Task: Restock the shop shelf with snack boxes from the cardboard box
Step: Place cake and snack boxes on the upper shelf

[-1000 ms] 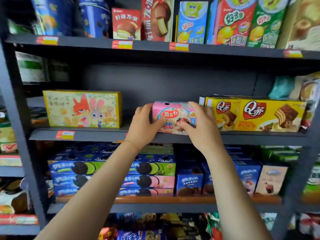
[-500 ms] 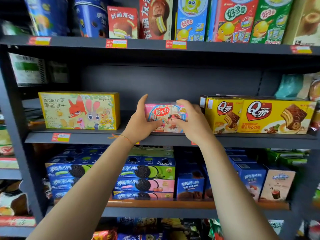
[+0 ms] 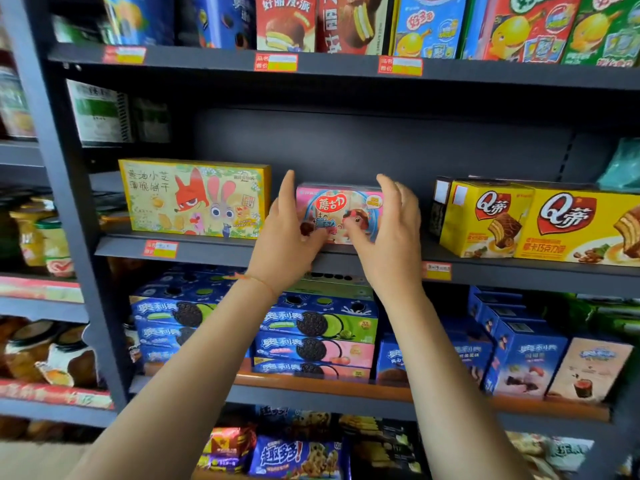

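Head view: my left grip (image 3: 289, 237) and right grip (image 3: 388, 230), both wide, flank the pink snack box (image 3: 341, 213) standing between them on the shelf (image 3: 214, 249). Placing looks finished; next, I'd fetch another box.

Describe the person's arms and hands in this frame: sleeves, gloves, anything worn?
Both forearms are bare to the frame edge, with no sleeves visible. No gloves on the left hand or the right hand, and no rings or watch visible. A thin orange-red string bracelet circles the left wrist.
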